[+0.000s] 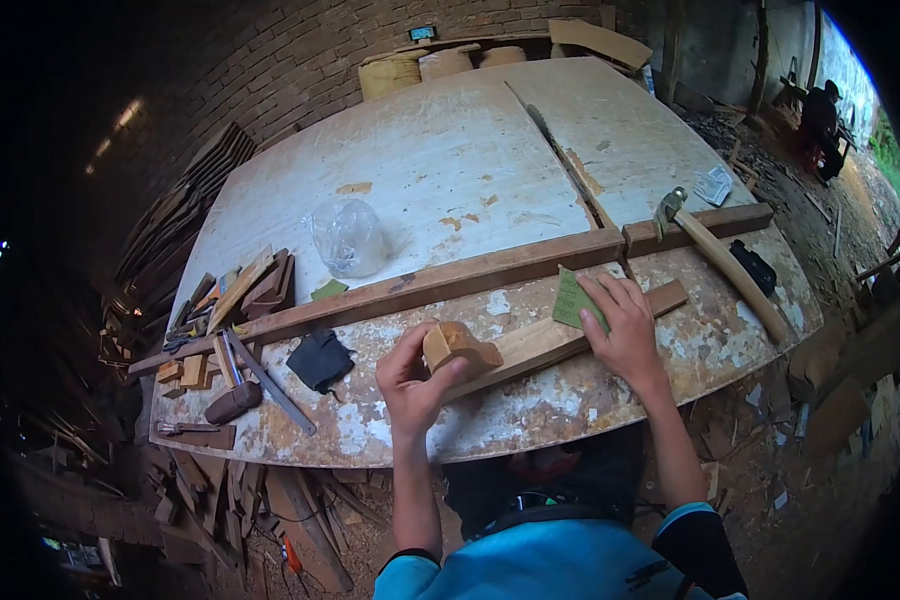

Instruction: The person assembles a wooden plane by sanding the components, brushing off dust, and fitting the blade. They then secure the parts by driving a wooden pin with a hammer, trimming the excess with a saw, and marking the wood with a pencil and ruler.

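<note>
Around the thick, blocky end of a pale wooden piece (540, 343), my left hand (410, 385) is closed, thumb on the near side and fingers on the far side. The piece lies slanted across the front of the worktable, its narrower length running to the right. My right hand (625, 330) pinches a green sheet of sandpaper (571, 297) between thumb and fingers, close over the wood. Part of the sheet is hidden under the fingers. Beyond both hands, a long brown wooden beam (450, 278) crosses the table.
A hammer (725, 260) leans over the beam at right, near a black cloth item (753, 267). Left are a black pouch (320, 361), a mallet (234, 402), a metal bar (273, 385) and wood offcuts (198, 372). A clear plastic bag (348, 238) sits behind. One person (822, 130) sits far right.
</note>
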`<state>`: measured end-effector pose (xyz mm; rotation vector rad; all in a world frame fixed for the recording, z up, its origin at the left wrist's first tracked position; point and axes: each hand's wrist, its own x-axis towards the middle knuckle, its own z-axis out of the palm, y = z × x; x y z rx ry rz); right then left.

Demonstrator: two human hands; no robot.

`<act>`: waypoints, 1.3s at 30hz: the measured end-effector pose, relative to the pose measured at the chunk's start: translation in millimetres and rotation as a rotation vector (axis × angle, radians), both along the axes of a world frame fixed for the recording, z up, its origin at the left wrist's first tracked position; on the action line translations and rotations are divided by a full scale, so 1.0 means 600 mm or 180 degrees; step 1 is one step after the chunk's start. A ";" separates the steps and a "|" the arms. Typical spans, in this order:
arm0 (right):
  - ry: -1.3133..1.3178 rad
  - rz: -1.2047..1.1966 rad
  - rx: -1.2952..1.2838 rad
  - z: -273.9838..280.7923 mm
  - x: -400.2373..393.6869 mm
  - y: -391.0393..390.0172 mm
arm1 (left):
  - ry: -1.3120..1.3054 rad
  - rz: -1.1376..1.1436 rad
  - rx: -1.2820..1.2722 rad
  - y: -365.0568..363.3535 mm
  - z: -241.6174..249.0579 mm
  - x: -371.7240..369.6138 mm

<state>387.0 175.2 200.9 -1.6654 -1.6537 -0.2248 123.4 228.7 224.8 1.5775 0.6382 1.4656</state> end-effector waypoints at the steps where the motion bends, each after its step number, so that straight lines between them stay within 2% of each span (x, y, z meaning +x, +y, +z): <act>1: -0.0018 -0.0011 0.0009 0.000 0.000 0.000 | 0.0000 0.0005 0.0009 -0.001 0.001 0.001; 8: 0.0085 0.0022 0.0024 -0.001 0.000 0.001 | -0.0132 -0.0069 -0.0165 0.003 0.004 0.008; 12: -0.0476 -0.0068 0.0042 0.005 0.003 -0.007 | -0.0068 -0.0260 -0.0494 0.001 0.012 0.007; 14: -0.0887 0.0001 -0.0020 0.017 0.011 -0.019 | 0.0752 -0.0074 -0.0391 0.005 -0.002 0.000; 15: -0.0667 0.0146 -0.0198 0.017 0.021 -0.020 | 0.1169 0.0027 -0.0336 0.007 -0.007 -0.002; 17: -0.0218 0.0456 -0.0562 0.011 0.053 -0.021 | 0.1298 0.0063 -0.0387 0.004 -0.008 -0.002; 20: -0.0170 0.0157 -0.0670 -0.006 0.104 -0.033 | 0.1373 0.0146 -0.0380 0.005 -0.030 -0.007; 22: -0.0299 -0.0383 -0.0823 -0.011 0.142 -0.055 | 0.1367 0.0212 -0.0481 -0.005 -0.022 -0.004; 25: -0.0499 -0.0819 -0.0841 -0.032 0.190 -0.086 | 0.1257 0.2436 0.2097 -0.055 -0.008 0.018; 27: -0.0529 -0.0958 -0.0698 -0.056 0.208 -0.108 | 0.0940 0.1084 0.2470 -0.094 0.003 0.033; 28: -0.0554 -0.0917 -0.0584 -0.060 0.209 -0.105 | 0.1071 -0.0110 0.2401 -0.098 0.023 0.056; 29: -0.0594 -0.0823 -0.0478 -0.058 0.207 -0.101 | 0.1853 -0.0679 0.2417 -0.099 0.061 0.089; 31: -0.0605 -0.0842 -0.0754 -0.048 0.196 -0.105 | 0.2699 -0.0377 0.2580 -0.063 0.075 0.177; 32: -0.0577 -0.0860 -0.0929 -0.035 0.188 -0.107 | 0.2701 -0.0045 0.2580 -0.027 0.042 0.220; 34: -0.0549 -0.1028 -0.1225 -0.023 0.184 -0.105 | 0.4087 -0.0250 0.1615 -0.004 0.009 0.254; 36: -0.0554 -0.1323 -0.1462 -0.025 0.198 -0.096 | 0.4055 -0.0091 0.1558 -0.004 0.008 0.260; 39: -0.0349 -0.1374 -0.1216 -0.040 0.171 -0.094 | 0.4041 0.0031 0.1560 -0.011 -0.001 0.260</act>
